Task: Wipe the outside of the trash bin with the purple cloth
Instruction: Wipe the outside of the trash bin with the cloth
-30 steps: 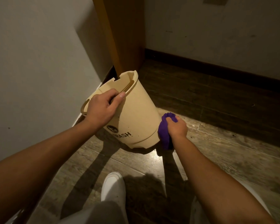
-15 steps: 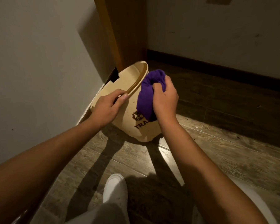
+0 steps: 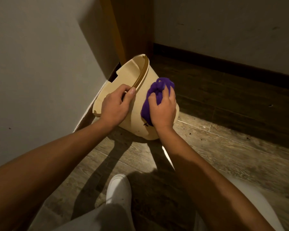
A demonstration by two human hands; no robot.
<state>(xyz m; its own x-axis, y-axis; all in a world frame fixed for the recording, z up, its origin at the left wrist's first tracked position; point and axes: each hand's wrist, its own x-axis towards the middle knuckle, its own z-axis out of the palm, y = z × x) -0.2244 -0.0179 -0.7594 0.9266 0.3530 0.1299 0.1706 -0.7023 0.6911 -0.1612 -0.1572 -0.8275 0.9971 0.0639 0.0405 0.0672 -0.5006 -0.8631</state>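
Note:
A cream plastic trash bin point(image 3: 137, 114) is tilted on the wooden floor, its mouth turned toward the left wall. My left hand point(image 3: 114, 106) grips its rim, thumb along the darker inner ring. My right hand point(image 3: 163, 109) presses a bunched purple cloth point(image 3: 157, 92) against the bin's outer side wall. The cloth and hand hide the printed label on the bin.
A pale wall point(image 3: 40, 72) stands close on the left, a wooden door frame point(image 3: 123, 30) behind the bin, and a dark skirting board point(image 3: 223, 67) along the far wall. My white shoe point(image 3: 118, 189) rests on the floor below the bin.
My right hand swept the cloth from the bin's lower right side up to the rim, then down a little across the side wall. The bin tipped further toward the left wall.

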